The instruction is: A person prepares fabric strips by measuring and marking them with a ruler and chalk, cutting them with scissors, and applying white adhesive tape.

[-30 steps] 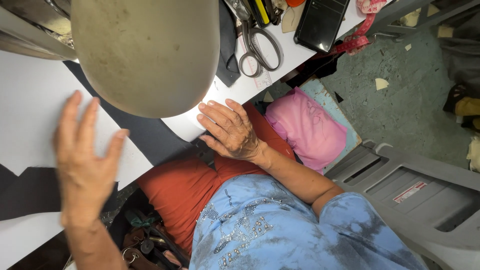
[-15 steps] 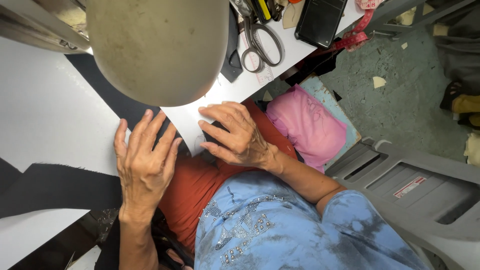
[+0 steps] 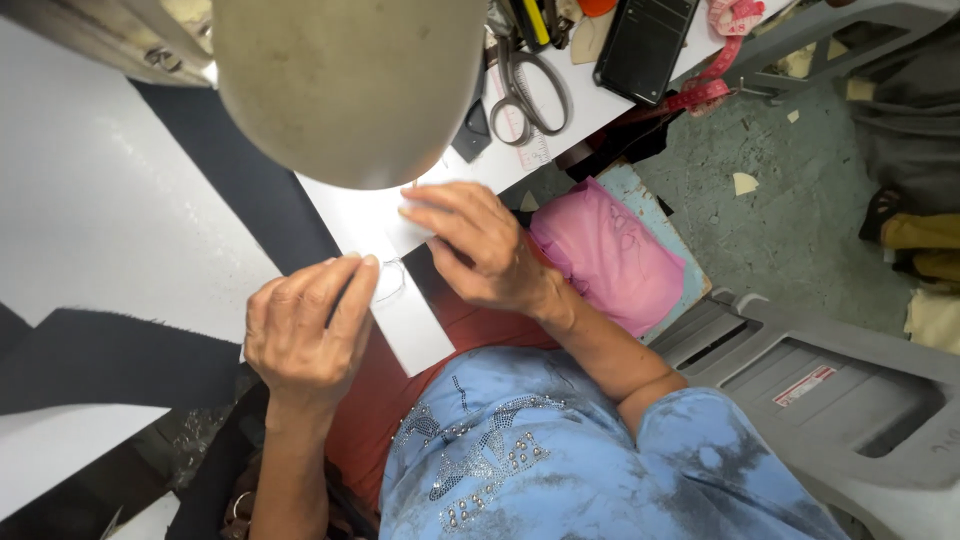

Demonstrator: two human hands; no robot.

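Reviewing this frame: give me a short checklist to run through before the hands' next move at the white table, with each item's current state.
1. Left hand on the work: ok, fingertips pinch at the edge of the white strip.
2. Right hand holding the strip down: ok, it rests flat on its upper end.
3. Black fabric lying flat on the white table: ok, no folds visible.
4. Work area in sight: not ok, the beige lamp shade hides the table behind it.
5. Scissors away from both hands: ok, they lie apart near the table's far edge.
6. Thread or loop between the fingers: cannot tell, too fine.
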